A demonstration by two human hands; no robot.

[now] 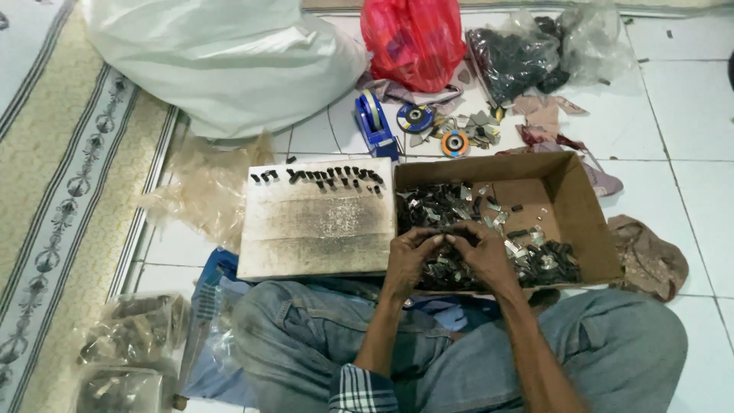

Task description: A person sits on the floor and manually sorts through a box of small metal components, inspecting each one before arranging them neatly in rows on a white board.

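My left hand (409, 256) and my right hand (483, 256) meet fingertip to fingertip over the near edge of an open cardboard box (581, 206). Between the fingertips sits a small dark metal piece (446, 240), pinched from both sides. The box holds a heap of small dark and silvery metal parts (451, 210). To its left lies a worn pale board (317, 226) with a row of small dark pieces (321, 177) lined along its far edge. I sit cross-legged in blue jeans (306, 336).
A large white sack (229, 61), a red plastic bag (413, 38) and a clear bag of dark parts (520, 53) stand at the back. A blue tape dispenser (375, 118) and round discs (417, 118) lie on white tiles. Clear bags (130, 336) sit left, by a patterned mat (61, 176).
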